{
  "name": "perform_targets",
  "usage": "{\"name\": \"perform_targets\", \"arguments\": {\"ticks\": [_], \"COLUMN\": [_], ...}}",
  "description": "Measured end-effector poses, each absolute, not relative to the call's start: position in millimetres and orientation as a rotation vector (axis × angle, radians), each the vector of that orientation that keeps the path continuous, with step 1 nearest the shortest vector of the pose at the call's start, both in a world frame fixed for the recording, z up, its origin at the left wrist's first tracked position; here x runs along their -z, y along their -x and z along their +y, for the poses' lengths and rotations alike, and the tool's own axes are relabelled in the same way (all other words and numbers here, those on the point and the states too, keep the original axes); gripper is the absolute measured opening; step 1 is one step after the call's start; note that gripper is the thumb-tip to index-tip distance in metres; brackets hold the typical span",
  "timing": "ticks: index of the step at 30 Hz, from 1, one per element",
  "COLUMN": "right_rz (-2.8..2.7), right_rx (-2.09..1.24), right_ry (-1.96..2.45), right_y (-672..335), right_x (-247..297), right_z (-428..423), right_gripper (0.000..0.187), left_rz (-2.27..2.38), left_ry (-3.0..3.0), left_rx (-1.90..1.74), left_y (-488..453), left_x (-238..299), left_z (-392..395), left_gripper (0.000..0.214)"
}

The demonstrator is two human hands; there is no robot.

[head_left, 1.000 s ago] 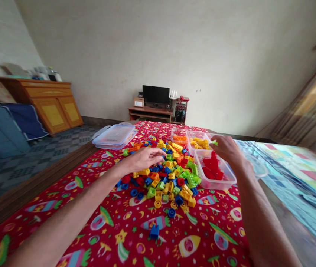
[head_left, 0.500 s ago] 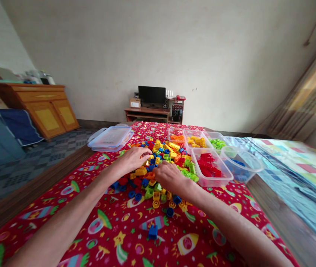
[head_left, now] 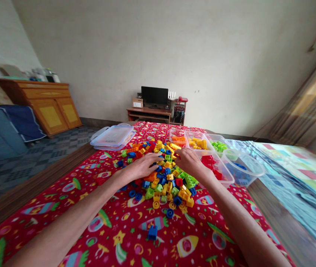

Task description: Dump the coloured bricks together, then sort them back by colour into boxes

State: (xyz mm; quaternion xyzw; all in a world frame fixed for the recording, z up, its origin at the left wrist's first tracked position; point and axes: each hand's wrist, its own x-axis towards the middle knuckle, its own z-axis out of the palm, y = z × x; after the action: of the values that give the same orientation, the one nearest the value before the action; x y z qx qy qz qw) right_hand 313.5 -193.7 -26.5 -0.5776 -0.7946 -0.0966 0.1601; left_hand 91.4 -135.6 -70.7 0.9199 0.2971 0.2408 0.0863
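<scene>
A heap of mixed toy building blocks [head_left: 164, 187] in yellow, blue, green, red and orange lies on a red patterned cloth [head_left: 135, 241]. My left hand [head_left: 143, 165] rests over the heap's left side, its fingers stretched out and apart with nothing seen in them. Over the heap's right side is my right hand [head_left: 190, 161], fingers bent inward; whatever lies between the fingertips is hidden. Just beyond it stand clear boxes with orange blocks [head_left: 178, 141] and yellow blocks [head_left: 197, 143]. The box of red blocks [head_left: 208, 160] is partly behind my right forearm.
Farther right are a box of green blocks [head_left: 218, 146] and a round clear tub [head_left: 254, 171] with blue blocks. Stacked clear lids [head_left: 113, 136] lie at the back left. One blue block [head_left: 152, 232] sits apart near the front. A bed [head_left: 294, 185] adjoins the table's right side.
My right hand has moved right and away from me, from the heap's middle toward the boxes. My left hand has shifted right and slightly nearer, its fingers over the heap. The view has turned slightly.
</scene>
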Motion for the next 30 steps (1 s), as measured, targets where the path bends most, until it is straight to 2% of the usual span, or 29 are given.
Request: {"name": "perform_targets", "arguments": {"ticks": [4, 10, 14, 18, 22, 27, 30], "right_rz": [-2.397, -2.510, -2.652, -2.782, -2.830, -2.881, -2.900], "right_rx": [0.076, -0.137, -0.109, 0.021, -0.052, -0.023, -0.019], "right_ry": [1.741, 1.577, 1.624, 1.615, 1.562, 1.536, 1.538], "right_y": [-316.2, -318.1, -316.8, -307.7, -296.6, -285.9, -286.4], "right_x": [27.9, 13.4, -1.9, 2.4, 7.4, 1.1, -3.4], "right_z": [-191.0, -199.6, -212.7, -218.4, -222.4, -232.2, -234.8], "right_gripper": [0.028, 0.032, 0.024, 0.020, 0.009, 0.010, 0.021], "left_rz": [0.897, 1.255, 1.147, 0.846, 0.863, 0.817, 0.916], "left_ry": [-2.778, -2.925, -2.875, -2.812, -2.811, -2.860, -2.870], "left_rx": [-0.752, -0.720, -0.915, -0.758, -0.667, -0.650, -0.632], "left_y": [-93.7, -84.5, -92.7, -109.6, -112.5, -103.7, -103.2], "left_x": [70.6, 55.3, 55.5, 65.9, 73.5, 80.6, 80.1], "left_z": [-137.5, -135.8, -139.8, -152.6, -159.5, -149.5, -146.6], "left_gripper": [0.020, 0.012, 0.025, 0.016, 0.016, 0.013, 0.008]}}
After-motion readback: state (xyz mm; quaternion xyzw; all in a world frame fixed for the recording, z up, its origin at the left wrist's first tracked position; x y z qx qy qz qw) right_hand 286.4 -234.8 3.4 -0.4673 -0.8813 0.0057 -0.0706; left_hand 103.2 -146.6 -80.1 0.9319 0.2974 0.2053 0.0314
